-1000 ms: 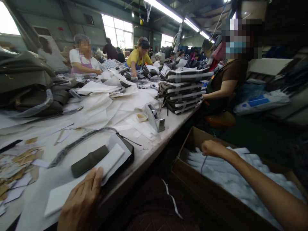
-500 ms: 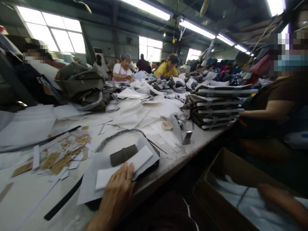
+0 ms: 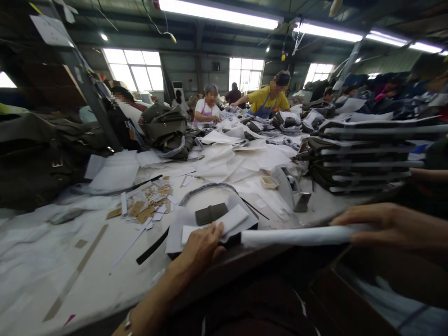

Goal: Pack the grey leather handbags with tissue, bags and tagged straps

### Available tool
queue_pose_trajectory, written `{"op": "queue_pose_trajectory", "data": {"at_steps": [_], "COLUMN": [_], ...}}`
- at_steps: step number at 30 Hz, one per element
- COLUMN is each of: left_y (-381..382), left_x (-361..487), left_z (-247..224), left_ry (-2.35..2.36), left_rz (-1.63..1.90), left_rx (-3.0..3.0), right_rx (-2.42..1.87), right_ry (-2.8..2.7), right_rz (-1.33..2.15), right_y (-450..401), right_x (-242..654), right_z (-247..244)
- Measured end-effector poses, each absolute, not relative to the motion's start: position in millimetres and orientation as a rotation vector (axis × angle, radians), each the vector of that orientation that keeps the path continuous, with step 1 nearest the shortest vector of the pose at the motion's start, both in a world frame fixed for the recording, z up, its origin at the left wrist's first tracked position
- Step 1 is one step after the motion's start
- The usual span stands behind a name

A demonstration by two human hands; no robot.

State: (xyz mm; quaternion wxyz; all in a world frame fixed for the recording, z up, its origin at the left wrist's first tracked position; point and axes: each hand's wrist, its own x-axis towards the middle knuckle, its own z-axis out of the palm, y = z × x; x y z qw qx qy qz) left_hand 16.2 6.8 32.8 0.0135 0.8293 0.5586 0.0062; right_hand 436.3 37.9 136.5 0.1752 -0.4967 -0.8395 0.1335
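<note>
My left hand (image 3: 202,243) rests on a folded white strip (image 3: 235,218), its fingers bent over the near edge. Beneath the strip are a white sheet (image 3: 174,241) and a dark bag whose wrapped handle (image 3: 210,187) arches over the table. A small grey-brown piece with a band round its middle (image 3: 211,213) lies beside the strip. On the right, my right hand (image 3: 381,225) grips one end of a long white roll (image 3: 297,237). The roll's other end points left, near the bag's corner. What the roll is made of is hard to tell.
A tape dispenser (image 3: 292,189) stands behind the roll, left of a stack of dark wrapped bags (image 3: 360,158). Paper and cardboard scraps (image 3: 149,203) lie left. An open carton (image 3: 336,298) sits below the table edge. Co-workers (image 3: 271,95) work across the table.
My right hand has come up out of the carton with the white roll and brought it to the table edge. The view has turned right-to-left; my left hand stays on the strip.
</note>
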Motion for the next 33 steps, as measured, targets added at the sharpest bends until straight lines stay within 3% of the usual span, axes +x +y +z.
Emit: {"op": "queue_pose_trajectory", "data": {"at_steps": [2,6,16,25,33], "left_y": [6.8,7.7,24.4,23.2,40.2], "left_x": [12.0,12.5,-4.5,7.0,2.0], "left_z": [39.9,40.6,52.3,56.3,87.5], "left_ry": [1.690,1.664,1.575,1.599,1.447], "left_rz": [0.045,-0.020,0.006,-0.124,-0.117], "left_rx": [2.566,2.594,2.539,2.633,2.564], "right_rx": [-1.229,-0.922,-0.644,-0.493,-0.490], "right_ry": [-2.702,-2.870,-2.942,-2.637,-2.281], "right_rz": [0.714,0.747,0.440,0.035,-0.305], "right_y": [50.1,45.1,30.3,55.3,68.6], "right_x": [390.0,318.7,293.2,280.8,247.0], "right_z": [126.8,87.7,43.4,17.6,-19.8]}}
